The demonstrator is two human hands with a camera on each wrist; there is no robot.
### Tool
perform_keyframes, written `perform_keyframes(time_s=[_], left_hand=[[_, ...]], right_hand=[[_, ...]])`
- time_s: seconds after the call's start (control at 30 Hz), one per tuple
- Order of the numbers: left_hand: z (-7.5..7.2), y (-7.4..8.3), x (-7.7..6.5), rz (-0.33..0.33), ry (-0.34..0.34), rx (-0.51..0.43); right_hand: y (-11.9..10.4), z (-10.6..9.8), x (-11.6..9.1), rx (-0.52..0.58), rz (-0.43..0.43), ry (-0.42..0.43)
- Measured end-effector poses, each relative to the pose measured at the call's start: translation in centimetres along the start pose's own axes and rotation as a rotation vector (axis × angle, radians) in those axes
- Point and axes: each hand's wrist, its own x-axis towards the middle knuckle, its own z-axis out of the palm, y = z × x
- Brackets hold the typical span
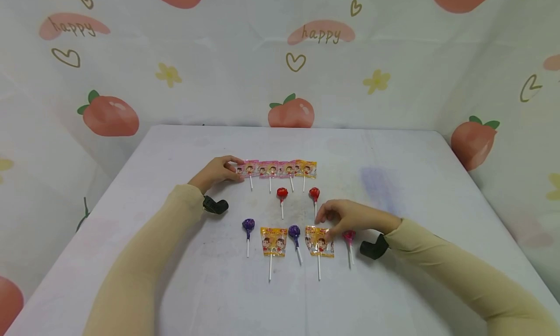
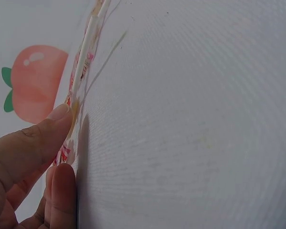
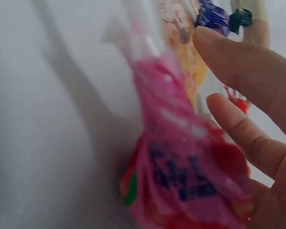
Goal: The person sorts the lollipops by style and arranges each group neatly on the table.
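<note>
Pink packets (image 1: 269,169) at my left hand (image 1: 217,172): thin clear plastic film, glossy, crinkled. Yellow packet (image 1: 318,241) by my right hand (image 1: 352,215): same look, glossy printed film. Pink pop (image 3: 181,157) just beside my right hand: slick translucent film, pleated at the neck. Red pops (image 1: 282,193) between my hands, purple pops (image 1: 294,232) left of my right: shiny twisted wraps, film or foil, can't tell. Sticks (image 1: 319,269): smooth. Table (image 1: 210,287) under both hands: matt, finely ribbed. Backdrop (image 1: 236,59) beyond my hands: matt, creased, cloth-like. Sleeves (image 1: 437,258): matt cloth.
</note>
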Motion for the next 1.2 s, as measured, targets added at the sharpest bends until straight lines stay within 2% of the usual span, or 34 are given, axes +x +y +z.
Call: perform_keyframes(time_s=[0.37,0.6,1.2], left_hand=[[-0.09,0.11,0.03,-0.011,0.001,0.011],[-0.15,0.11,-0.13,-0.005,-0.002,0.019],[0.04,0.02,-0.08,-0.015,-0.003,0.014]], right_hand=[[-0.57,0.39,0.16,-0.134,-0.042,-0.005],[-0.48,0.46,0.4,-0.167,-0.047,-0.01],[-0.81,0.08,0.05,-0.008,0.008,-0.013]])
